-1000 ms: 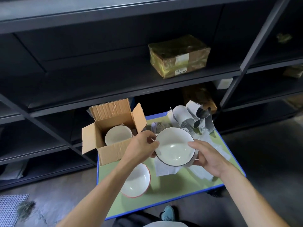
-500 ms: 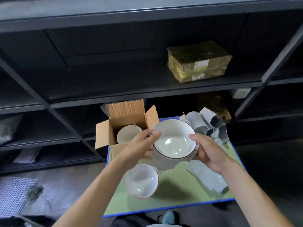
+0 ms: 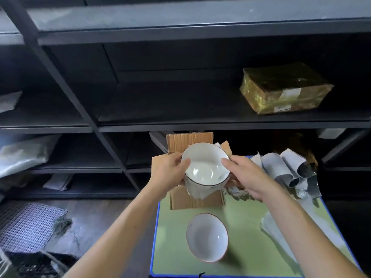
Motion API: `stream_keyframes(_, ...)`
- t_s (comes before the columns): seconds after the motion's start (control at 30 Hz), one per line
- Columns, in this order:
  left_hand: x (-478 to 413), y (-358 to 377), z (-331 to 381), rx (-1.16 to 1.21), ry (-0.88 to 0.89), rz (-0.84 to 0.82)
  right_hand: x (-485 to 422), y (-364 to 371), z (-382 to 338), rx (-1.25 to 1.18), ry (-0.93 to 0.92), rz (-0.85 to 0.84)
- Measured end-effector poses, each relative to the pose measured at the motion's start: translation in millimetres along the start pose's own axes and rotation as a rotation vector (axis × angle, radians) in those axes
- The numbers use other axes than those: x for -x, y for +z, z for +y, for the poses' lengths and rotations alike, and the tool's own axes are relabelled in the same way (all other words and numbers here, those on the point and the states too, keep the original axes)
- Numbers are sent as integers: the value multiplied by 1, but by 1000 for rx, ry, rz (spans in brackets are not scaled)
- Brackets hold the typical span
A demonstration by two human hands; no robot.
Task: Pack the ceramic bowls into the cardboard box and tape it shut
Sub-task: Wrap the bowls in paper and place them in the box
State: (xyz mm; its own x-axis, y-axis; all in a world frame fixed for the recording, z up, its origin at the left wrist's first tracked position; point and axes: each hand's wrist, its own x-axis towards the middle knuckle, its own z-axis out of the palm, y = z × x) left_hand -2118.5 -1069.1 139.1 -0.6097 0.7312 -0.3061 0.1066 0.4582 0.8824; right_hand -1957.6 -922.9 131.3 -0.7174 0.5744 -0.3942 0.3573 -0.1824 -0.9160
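Observation:
Both my hands hold a white ceramic bowl (image 3: 204, 163) with a dark rim, a sheet of white paper wrapped under it, right above the open cardboard box (image 3: 195, 199). My left hand (image 3: 170, 173) grips the bowl's left rim, thumb inside. On the right rim, my right hand (image 3: 246, 175) grips with its thumb over the edge. The bowl hides the inside of the box. A second white bowl (image 3: 206, 236) with a reddish rim sits on the green table (image 3: 249, 227) in front of the box.
Rolled and loose sheets of white packing paper (image 3: 289, 167) lie along the table's right side. Dark metal shelving (image 3: 180, 121) stands right behind the table, with a yellow-wrapped parcel (image 3: 285, 87) on a shelf. A mesh mat (image 3: 28, 225) lies on the floor at left.
Both hands have carried the wrapped bowl from over the table leftward and back, to above the open box. The view has shifted left.

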Motion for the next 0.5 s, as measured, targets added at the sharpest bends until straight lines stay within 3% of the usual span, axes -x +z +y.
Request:
stream_keyframes(0.27,-64,-31,-23,-245,-75,-61,-66,41,5,400,43,219)
stream_keyframes(0.5,-95,-20,-44,-518,-128,-103,-80,64,14,470,207,225)
